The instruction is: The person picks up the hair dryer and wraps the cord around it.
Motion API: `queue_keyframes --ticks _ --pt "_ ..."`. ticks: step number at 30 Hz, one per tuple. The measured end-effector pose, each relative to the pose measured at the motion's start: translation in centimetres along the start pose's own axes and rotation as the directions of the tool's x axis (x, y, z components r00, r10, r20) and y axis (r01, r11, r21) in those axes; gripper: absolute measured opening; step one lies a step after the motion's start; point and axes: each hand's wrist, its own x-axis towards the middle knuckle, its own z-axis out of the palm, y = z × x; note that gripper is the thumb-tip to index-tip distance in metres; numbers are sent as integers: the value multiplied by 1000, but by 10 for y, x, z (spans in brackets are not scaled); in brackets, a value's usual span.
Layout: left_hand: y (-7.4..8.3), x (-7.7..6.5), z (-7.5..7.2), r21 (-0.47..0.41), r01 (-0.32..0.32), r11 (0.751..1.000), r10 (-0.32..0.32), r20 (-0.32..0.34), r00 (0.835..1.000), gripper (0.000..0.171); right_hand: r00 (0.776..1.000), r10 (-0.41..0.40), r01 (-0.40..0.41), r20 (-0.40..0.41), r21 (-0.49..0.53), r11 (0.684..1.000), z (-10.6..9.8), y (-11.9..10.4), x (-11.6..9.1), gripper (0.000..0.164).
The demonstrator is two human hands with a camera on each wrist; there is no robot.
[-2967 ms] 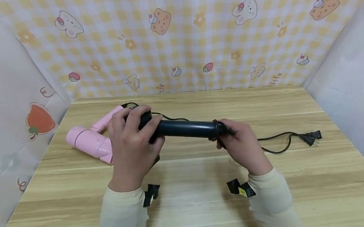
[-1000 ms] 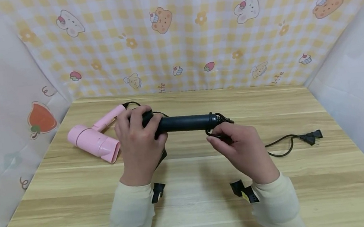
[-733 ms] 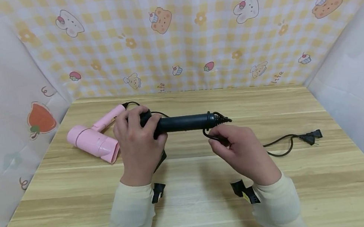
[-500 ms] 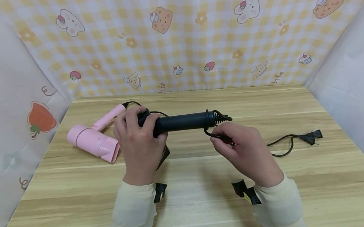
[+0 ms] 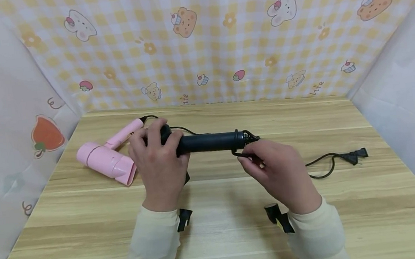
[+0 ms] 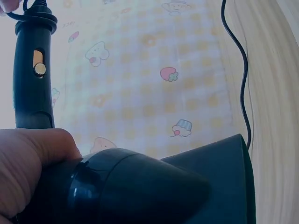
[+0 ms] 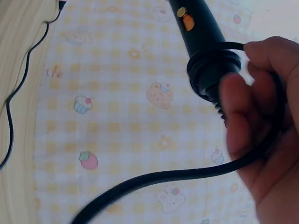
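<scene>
Judging by its glossy shell, I expect the dark blue-black plastic hair dryer with a straight round handle (image 5: pixel 212 141) to be stiff, fairly light and a little slick, with most of its weight at the barrel end. That makes the junction of barrel and handle the surest hold, and there the left hand (image 5: pixel 159 160) has it: fingers curled over the barrel, thumb by the handle's root. I see the dryer held roughly level over the pale wood-grain table (image 5: pixel 225 251), its flared nozzle (image 6: pixel 224 179) mostly hidden from the head view.

At the handle's other end, the right hand (image 5: pixel 279 168) pinches the thin black rubbery cord (image 7: pixel 163 176) between thumb and fingers, the gap narrowed to about the cord's own thickness. The cord passes round the handle beside the ridged end collar (image 7: pixel 200 78). I judge it soft but springy, apt to slip loose from a slack pinch, so I would hold it close to the collar and not tug hard on the ribbed sleeve (image 7: pixel 218 106).

Near the left hand, a shiny pink plastic hair dryer (image 5: pixel 109 162) lies on the table.
</scene>
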Motion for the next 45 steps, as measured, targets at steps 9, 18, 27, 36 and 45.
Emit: queue_keyframes --ticks 9,18,27,36,45 --pt "2 3 -3 10 -22 1000 22 24 999 15 966 -49 27 -252 -92 995 0 2 1 30" --pt "1 5 -5 4 -91 996 91 32 995 12 974 115 -107 -195 53 993 -4 0 2 17" --pt "2 7 -7 16 -237 971 237 12 971 16 911 403 -377 -82 230 897 -13 2 -1 21" --pt "3 8 -9 -8 -308 952 307 -38 951 12 854 518 -457 54 554 695 -17 7 -2 17" --pt "1 11 -9 -45 -333 942 328 -97 940 10 825 554 -522 108 520 676 -15 13 -4 8"
